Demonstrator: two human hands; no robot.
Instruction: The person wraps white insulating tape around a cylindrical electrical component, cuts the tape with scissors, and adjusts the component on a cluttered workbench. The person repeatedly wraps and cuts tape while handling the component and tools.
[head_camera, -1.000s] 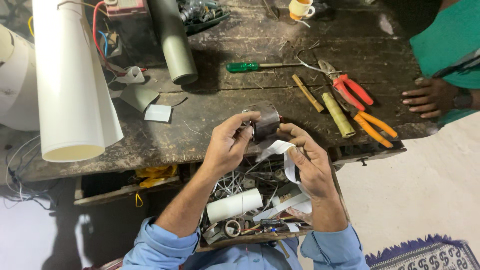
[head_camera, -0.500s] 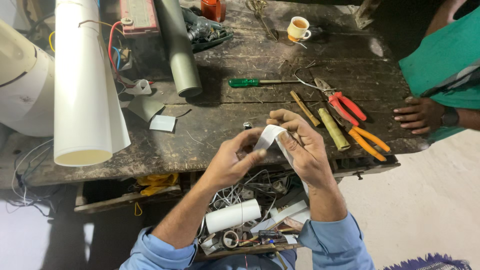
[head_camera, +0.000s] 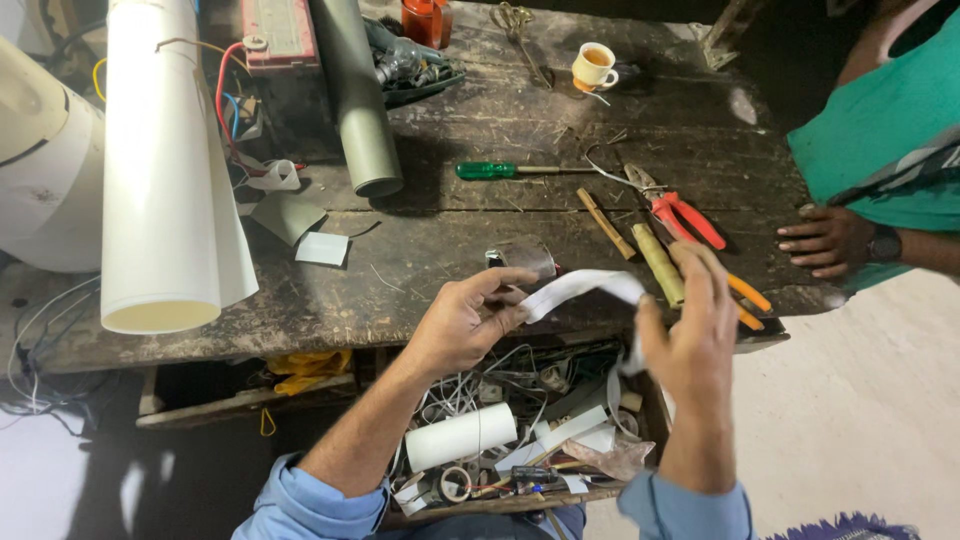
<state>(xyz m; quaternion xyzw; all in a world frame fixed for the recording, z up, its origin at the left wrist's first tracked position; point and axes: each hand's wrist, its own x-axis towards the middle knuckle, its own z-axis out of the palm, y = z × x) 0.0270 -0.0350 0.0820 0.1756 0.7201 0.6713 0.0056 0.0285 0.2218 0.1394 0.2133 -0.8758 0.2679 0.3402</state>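
My left hand (head_camera: 468, 318) pinches one end of a white strip of tape or paper (head_camera: 585, 287) and also holds a small dark, shiny part (head_camera: 524, 259) against its fingertips. The strip arcs to the right and runs down behind my right hand (head_camera: 692, 340), which grips its other end with fingers raised. Both hands hover over the front edge of a worn wooden workbench (head_camera: 420, 270).
On the bench lie a green-handled screwdriver (head_camera: 505, 171), red pliers (head_camera: 680, 210), orange pliers (head_camera: 745, 295), a cup (head_camera: 594, 67), a grey pipe (head_camera: 353, 95) and a wide white pipe (head_camera: 165, 170). An open drawer of clutter (head_camera: 500, 440) sits below. Another person's hand (head_camera: 828, 240) rests at the right edge.
My hands have drawn apart, stretching the white strip between them. My right hand has moved right and lower; the view has shifted slightly.
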